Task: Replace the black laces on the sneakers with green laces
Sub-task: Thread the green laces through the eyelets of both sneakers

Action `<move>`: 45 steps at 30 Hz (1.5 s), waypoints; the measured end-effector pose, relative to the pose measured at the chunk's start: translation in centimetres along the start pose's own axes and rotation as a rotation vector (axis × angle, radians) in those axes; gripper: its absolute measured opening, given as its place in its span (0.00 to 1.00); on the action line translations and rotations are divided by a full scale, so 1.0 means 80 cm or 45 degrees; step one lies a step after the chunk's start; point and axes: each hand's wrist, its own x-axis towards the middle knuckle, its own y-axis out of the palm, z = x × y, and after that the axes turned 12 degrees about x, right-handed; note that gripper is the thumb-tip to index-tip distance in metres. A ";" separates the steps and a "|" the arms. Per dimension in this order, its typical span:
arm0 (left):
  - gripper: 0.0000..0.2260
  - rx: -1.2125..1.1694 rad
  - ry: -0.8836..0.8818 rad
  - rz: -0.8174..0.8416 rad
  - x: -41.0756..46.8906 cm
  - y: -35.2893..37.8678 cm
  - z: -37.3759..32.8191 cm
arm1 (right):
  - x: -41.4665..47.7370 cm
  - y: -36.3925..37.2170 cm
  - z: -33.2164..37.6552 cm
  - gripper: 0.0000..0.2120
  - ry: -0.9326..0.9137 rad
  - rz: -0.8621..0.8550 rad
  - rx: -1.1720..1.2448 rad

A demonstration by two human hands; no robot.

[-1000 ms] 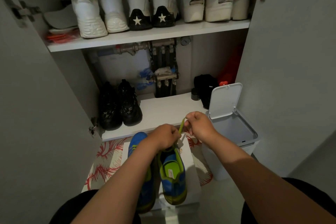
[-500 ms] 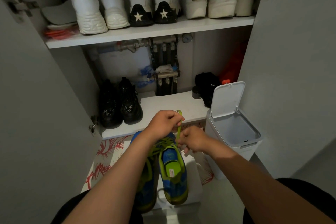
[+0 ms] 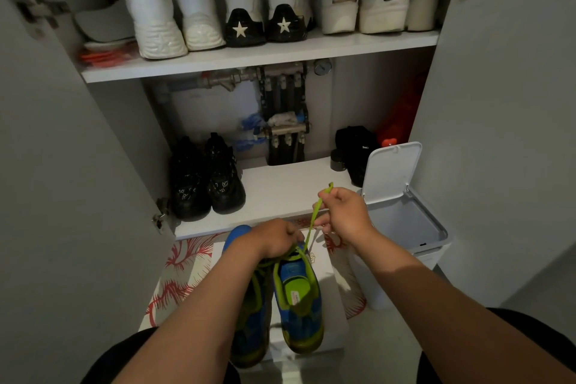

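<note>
Two sneakers (image 3: 299,302) on a white box (image 3: 332,284); lacing step. Right hand (image 3: 344,215) pinches green lace (image 3: 314,212), held taut upward from the eyelets; left hand (image 3: 276,238) clasps the upper. Next likely: thread the following eyelet.

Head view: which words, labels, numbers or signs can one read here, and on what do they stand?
No word or number can be read.
A white star, no text: each black heel of the middle white sneakers.
White marks on the black shoes: blurred.
Sticker on the green insole: too small.
</note>
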 end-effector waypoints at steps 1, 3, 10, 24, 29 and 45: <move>0.09 -0.077 0.015 -0.025 0.000 0.001 -0.003 | -0.001 0.000 0.001 0.09 -0.015 -0.003 0.011; 0.05 -0.219 0.060 -0.105 0.002 0.002 -0.008 | -0.005 0.000 0.003 0.10 -0.039 -0.011 -0.018; 0.10 -0.629 0.095 -0.465 0.004 -0.007 -0.023 | -0.008 -0.009 -0.015 0.08 0.245 0.168 -0.388; 0.16 0.156 -0.048 0.089 -0.009 0.000 0.004 | -0.013 -0.003 -0.040 0.12 0.307 0.425 -0.636; 0.28 0.266 -0.075 0.095 -0.017 0.009 0.013 | -0.012 -0.004 -0.032 0.11 0.282 0.311 -0.568; 0.19 -0.187 0.216 -0.905 -0.041 -0.031 0.000 | -0.045 0.032 0.022 0.10 -0.013 0.494 -0.351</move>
